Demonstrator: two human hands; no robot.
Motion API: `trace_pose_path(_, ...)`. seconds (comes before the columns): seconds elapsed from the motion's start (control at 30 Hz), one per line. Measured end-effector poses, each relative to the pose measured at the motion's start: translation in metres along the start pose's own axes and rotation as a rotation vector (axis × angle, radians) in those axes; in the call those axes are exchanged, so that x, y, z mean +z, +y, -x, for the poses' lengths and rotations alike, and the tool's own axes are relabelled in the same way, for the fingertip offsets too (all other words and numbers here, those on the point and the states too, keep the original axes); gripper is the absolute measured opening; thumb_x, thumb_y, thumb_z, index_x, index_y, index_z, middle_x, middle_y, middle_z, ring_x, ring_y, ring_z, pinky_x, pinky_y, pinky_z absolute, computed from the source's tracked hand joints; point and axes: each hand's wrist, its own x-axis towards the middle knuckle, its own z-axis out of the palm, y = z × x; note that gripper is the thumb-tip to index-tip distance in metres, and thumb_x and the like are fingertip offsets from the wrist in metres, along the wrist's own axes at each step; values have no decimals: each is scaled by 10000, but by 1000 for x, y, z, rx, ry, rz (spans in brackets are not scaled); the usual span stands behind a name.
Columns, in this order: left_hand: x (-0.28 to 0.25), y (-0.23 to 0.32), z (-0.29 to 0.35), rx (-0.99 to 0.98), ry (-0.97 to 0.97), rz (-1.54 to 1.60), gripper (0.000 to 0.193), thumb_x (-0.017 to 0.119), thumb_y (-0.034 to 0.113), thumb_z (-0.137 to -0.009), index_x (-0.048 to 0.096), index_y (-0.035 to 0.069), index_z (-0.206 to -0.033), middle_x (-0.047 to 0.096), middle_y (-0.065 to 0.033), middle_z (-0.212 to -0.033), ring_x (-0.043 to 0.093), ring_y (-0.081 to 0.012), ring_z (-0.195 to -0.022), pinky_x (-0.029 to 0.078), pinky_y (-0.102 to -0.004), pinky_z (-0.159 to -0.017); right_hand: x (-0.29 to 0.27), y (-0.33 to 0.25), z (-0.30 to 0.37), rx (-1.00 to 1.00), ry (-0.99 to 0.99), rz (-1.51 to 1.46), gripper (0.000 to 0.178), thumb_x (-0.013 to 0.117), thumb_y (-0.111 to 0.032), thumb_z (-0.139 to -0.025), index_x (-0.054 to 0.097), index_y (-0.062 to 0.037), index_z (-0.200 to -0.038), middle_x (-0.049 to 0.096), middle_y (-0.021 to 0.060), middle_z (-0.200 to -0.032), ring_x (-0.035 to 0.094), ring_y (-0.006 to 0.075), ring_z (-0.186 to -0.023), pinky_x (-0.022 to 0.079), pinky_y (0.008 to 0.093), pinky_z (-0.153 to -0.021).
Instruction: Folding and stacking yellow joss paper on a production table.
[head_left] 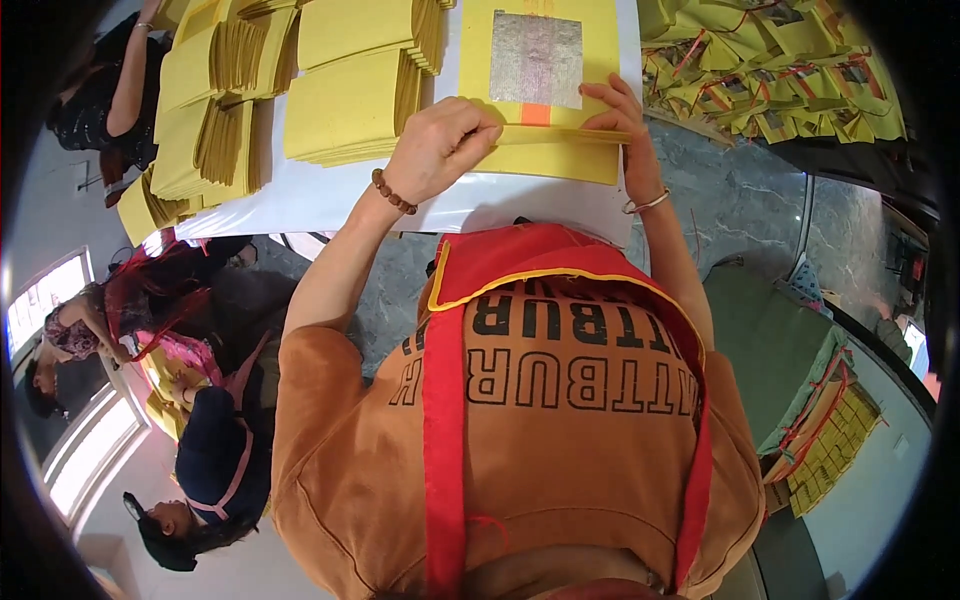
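On the white tabletop [320, 202] | yellow sheet [602, 50] lay silver patch [536, 60] upward, near edge folded | left hand [440, 148]: fingers pinched that edge | right hand [625, 118]: fingers spread, grip indeterminate | risk: uneven tension could have skewed the fold

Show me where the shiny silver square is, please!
In the head view, the silver square lies at the top, right of centre, on yellow paper, just left of the person's right hand.

Yellow sheet [602, 60], fold [560, 136] pinched by left hand [437, 150]; right hand [628, 122] at fold's other end. Silver square [537, 60], beyond, between hands. Folded yellow stacks [340, 108], left of left hand.
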Motion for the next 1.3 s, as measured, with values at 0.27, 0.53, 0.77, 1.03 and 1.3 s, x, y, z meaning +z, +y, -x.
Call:
trace_pose_path(0.27, 4, 1, -3, 10, 52, -23, 116, 546, 108, -870, 614, 28, -918, 577, -106, -787, 554, -242, -675, 444, -323, -608, -4, -8, -1, -7, -63, 66, 308, 739, -151, -680, 622, -120, -963, 470, 42, -1306, 202, 298, -1342, 172, 411, -1088)
trace_pose_path(0.53, -7, 0, 1, 385, -218, -313, 246, 628, 134, -774, 608, 129, -1019, 561, -39, -1010, 521, -230, -929, 441, -338, -774, -9, -10, -2, -12, -115, 37, 234, 671, -126, -733, 621, -125, -962, 466, 42, -1305, 197, 299, -1343, 161, 411, -1094)
trace_pose_path(0.77, -12, -5, -5, 348, -278, -181, 392, 690, 193, -712, 579, 115, -1079, 549, -55, -1003, 505, -243, -945, 439, -350, -817, -9, -3, -2, -44, -91, 38, 190, 610, -143, -782, 635, -123, -969, 467, 30, -1307, 204, 289, -1340, 166, 409, -1095)
trace_pose_path(1.03, -14, -3, -8, 372, -265, -177, 370, 692, 168, -725, 610, 116, -1082, 564, -70, -941, 524, -259, -873, 440, -356, -772, -8, -3, -2, -42, -88, 39, 188, 592, -136, -796, 635, -129, -979, 467, 31, -1308, 204, 288, -1338, 163, 403, -1096)
trace_pose_path(1.3, -16, -6, -10, 392, -227, -154, 298, 653, 105, -758, 629, 100, -1055, 595, -74, -944, 542, -241, -829, 459, -340, -744, -8, -1, -2, -56, -89, 54, 184, 584, -153, -809, 632, -127, -985, 470, 29, -1306, 205, 287, -1337, 165, 403, -1094)
